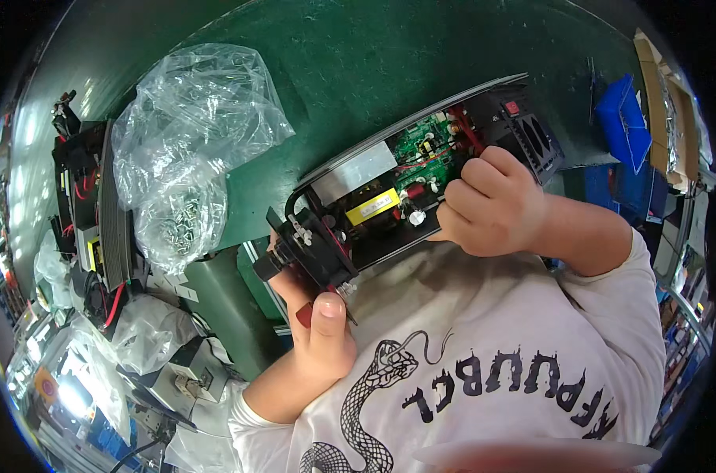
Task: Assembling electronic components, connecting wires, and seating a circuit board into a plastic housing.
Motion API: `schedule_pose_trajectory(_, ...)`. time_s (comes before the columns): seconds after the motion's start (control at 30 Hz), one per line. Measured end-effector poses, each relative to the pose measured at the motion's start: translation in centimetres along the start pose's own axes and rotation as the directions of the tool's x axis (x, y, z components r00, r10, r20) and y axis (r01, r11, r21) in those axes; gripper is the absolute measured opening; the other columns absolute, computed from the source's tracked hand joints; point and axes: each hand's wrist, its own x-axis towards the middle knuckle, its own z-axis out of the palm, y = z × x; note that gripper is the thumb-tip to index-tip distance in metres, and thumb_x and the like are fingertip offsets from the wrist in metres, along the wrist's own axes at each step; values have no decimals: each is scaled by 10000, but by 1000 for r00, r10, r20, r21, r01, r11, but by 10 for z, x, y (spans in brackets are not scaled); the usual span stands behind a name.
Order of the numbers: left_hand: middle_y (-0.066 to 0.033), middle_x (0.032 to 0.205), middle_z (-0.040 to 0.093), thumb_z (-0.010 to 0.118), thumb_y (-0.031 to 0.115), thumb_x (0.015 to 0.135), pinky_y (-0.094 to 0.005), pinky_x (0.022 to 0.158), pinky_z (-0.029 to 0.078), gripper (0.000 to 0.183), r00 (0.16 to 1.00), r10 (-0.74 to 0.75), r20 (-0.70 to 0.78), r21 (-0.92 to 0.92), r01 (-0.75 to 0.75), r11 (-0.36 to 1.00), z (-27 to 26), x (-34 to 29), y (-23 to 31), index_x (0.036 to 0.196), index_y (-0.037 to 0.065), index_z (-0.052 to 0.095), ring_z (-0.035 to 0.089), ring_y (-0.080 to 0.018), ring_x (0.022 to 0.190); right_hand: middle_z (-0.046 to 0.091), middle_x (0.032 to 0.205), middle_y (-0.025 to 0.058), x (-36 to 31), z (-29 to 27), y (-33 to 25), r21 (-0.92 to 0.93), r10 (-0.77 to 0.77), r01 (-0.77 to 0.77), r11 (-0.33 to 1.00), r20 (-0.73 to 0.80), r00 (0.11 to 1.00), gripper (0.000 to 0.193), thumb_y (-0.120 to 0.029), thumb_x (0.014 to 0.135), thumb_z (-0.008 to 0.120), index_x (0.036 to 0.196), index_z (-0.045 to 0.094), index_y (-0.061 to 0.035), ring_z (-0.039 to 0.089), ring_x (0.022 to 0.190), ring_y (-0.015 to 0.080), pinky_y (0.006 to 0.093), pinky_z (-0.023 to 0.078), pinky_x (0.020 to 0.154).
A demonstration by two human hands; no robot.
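Observation:
An opened power inverter (405, 189) is held tilted in front of my chest, its long dark metal case uncovered. Inside show a green circuit board (425, 154), a yellow-wrapped transformer (373, 206), a silvery plate and red and black wires. My left hand (318, 339) grips the black end panel (314, 252) at the left, thumb near its red terminal and fingers partly hidden behind. That panel stands at an angle to the case. My right hand (492, 201) is closed over the near wall towards the right end, beside the socket panel (531, 142); its fingertips are hidden.
On the green table (350, 55) lies a clear plastic bag (204, 110), with a bag of small screws (184, 225) below it. Another opened inverter (109, 213) stands at the left. A blue bin (624, 122) and a cardboard box (673, 118) are at the far right.

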Motion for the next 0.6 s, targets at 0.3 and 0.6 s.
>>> schedule_pose_trajectory(0.3, -180, 1495, 337, 658, 466, 957, -431, 1114, 357, 1061, 998, 28, -56, 30, -27, 999, 22, 2, 5, 1593, -22, -38, 409, -282, 1326, 366, 660, 7, 2, 2, 5, 16, -24, 24, 1000, -21, 999, 203, -212, 452, 579, 600, 480, -116, 387, 615, 190, 334, 301, 543)
schedule_pose_trajectory(0.6, -189, 1439, 426, 721, 522, 888, -427, 1087, 418, 1017, 988, 53, -145, 100, -39, 994, 9, 16, 2, 1552, -14, 168, 501, -283, 1277, 499, 766, 24, 1, 0, 2, 75, 72, -64, 995, -102, 992, 261, -217, 512, 698, 713, 579, -102, 472, 660, 197, 332, 370, 560)
